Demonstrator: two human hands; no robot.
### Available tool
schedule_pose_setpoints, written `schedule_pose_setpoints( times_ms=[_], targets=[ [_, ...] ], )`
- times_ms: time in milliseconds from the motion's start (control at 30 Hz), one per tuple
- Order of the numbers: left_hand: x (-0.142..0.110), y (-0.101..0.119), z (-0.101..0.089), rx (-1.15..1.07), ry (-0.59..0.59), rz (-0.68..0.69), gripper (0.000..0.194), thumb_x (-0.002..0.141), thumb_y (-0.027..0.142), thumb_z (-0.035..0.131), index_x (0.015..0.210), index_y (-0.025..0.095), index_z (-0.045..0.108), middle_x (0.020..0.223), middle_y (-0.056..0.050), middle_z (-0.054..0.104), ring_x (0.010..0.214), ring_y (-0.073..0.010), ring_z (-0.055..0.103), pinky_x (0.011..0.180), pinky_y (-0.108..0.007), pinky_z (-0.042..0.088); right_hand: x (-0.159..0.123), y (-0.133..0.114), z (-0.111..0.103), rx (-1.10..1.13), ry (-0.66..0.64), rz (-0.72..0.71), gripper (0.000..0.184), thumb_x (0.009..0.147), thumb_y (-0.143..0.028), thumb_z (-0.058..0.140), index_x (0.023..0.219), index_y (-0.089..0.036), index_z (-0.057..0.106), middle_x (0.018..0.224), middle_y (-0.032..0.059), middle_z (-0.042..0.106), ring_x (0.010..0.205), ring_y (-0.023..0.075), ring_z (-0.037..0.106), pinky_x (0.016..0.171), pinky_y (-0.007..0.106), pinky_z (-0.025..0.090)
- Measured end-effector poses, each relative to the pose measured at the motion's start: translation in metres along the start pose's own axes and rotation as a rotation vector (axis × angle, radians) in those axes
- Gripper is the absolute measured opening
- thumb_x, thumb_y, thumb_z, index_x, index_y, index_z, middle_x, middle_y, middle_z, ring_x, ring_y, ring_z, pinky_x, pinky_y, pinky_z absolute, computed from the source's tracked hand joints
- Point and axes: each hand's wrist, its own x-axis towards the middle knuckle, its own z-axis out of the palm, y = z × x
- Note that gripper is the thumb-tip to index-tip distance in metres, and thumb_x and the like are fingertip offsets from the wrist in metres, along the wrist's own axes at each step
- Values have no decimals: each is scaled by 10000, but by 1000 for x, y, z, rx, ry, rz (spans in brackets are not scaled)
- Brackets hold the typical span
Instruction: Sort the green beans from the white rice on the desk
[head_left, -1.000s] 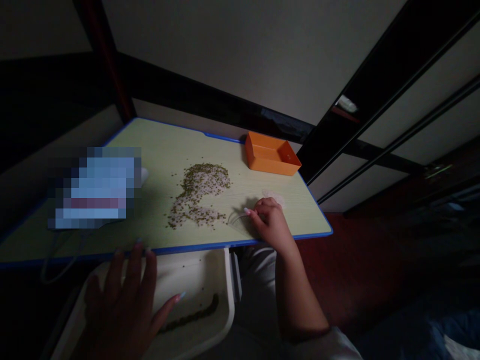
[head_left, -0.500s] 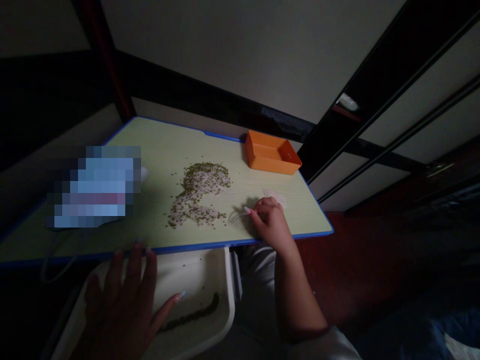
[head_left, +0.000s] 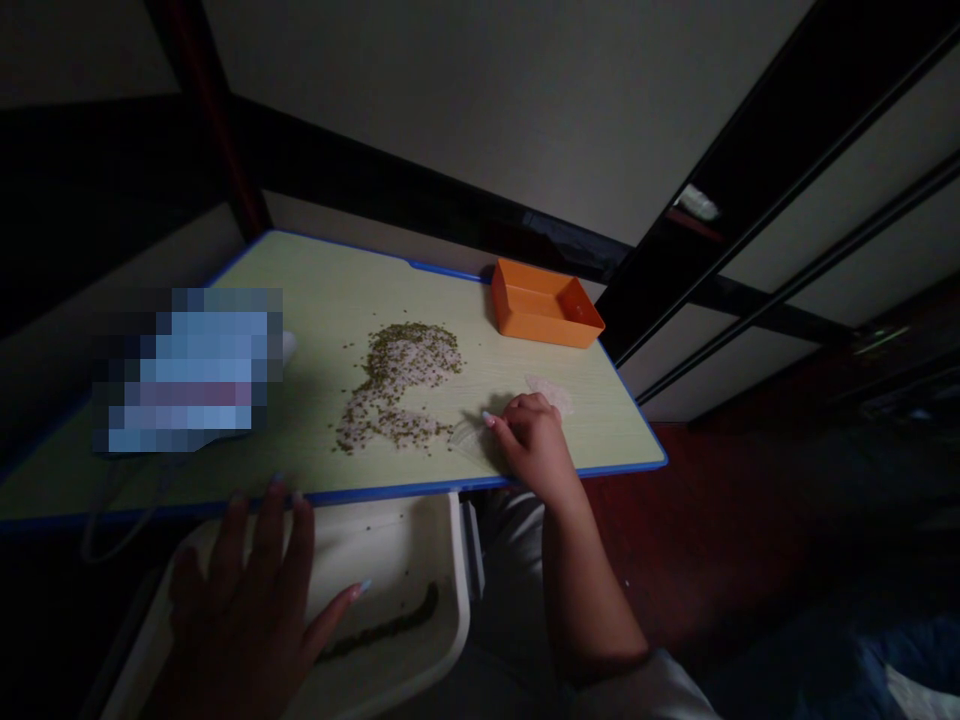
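My right hand (head_left: pixel 531 437) is closed with its thumb on a clear, thin plastic piece (head_left: pixel 471 437) that rests low at the tabletop; its exact kind is unclear. Just beyond the knuckles lies a small patch of white grains (head_left: pixel 550 391), partly covered by the hand. To the left spreads a heap of small green beans mixed with white grains (head_left: pixel 409 358), trailing toward the front edge. My left hand (head_left: pixel 251 595) is spread open over a white bin (head_left: pixel 459 600) below the table edge. Along the bin's bottom runs a dark line of small green beans (head_left: pixel 390 627).
The pale table (head_left: pixel 322 280) has a blue rim. An orange open box (head_left: pixel 544 325) stands at its back right. At the left lies a blurred, light-blue object (head_left: pixel 199 365) with a loop hanging over the front edge. Dark-framed panels stand behind.
My right hand has shifted slightly left with the clear plastic piece, which now lies flatter and closer to the mixed heap. My left hand stays in place.
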Motion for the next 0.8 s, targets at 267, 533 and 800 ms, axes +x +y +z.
schedule_pose_setpoints(
  times_ms=[267,533,800],
  targets=[
    [-3,-3,0,34,0,27,930,858,449,624,1591,174,122,1655,-243,278,1596,-382,143,1243,-751,191,-2,3,2,-11,44,48,340,974,-268,629,641,-199,635,788,66,668,858,222,566,823,355,401],
    [-3,-2,-2,61,-46,25,920,887,394,590,1595,161,51,1681,-248,210,1608,-384,77,1236,-770,183,0,-2,3,-31,36,67,356,983,-294,622,642,-193,633,778,59,668,861,214,570,815,336,391],
    [-5,-4,-2,95,-72,46,932,881,413,579,1596,134,49,1693,-247,163,1599,-434,84,1212,-798,218,-1,0,2,-80,55,125,347,989,-277,614,655,-192,652,792,60,676,864,211,579,822,324,396]
  ],
)
